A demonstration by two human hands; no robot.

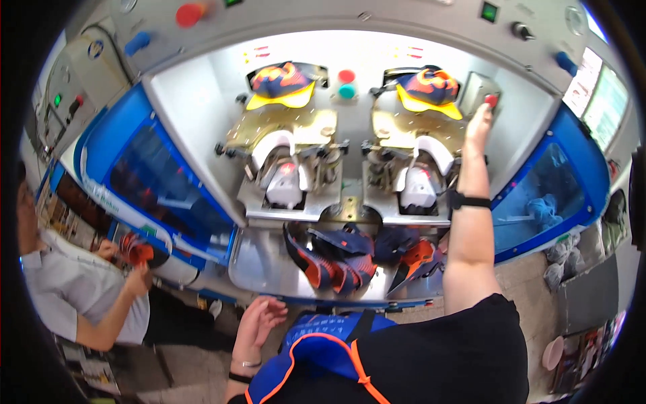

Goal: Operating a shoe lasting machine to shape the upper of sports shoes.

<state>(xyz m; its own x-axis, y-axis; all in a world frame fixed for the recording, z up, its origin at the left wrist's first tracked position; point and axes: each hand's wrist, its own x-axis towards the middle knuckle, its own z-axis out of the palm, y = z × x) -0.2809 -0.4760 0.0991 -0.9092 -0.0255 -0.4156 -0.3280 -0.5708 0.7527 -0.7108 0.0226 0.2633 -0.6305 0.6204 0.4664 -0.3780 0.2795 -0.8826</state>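
Closest to the lens is a blue cap [316,353] with orange trim, tucked against the person's dark shirt, and nobody's gripping it. Just left of it the left hand [259,323] hangs loose, fingers spread, holding nothing, near the front lip of the steel tray [259,273].

The right hand [479,121] is stretched way up, fingertips on the red button [492,99] at the machine's right wall. It isn't clamped on anything, just pressing or about to press; can't tell which. So this looks like the start-the-cycle step, with both forms already loaded. A sensible next move would call for keeping both hands clear of the forms while the thing runs, then reaching for the pile in the tray.

Count, for anyone curious:
- two caps on the forms, left cap [282,84] and right cap [431,87], navy and orange with yellow brims
- two white press heads below them
- a heap of caps [356,259] in the tray, maybe four or five, too tangled to count properly
- a red and a green knob [346,84] between the forms

Off to the left a co-worker holds an orange cap [134,250].
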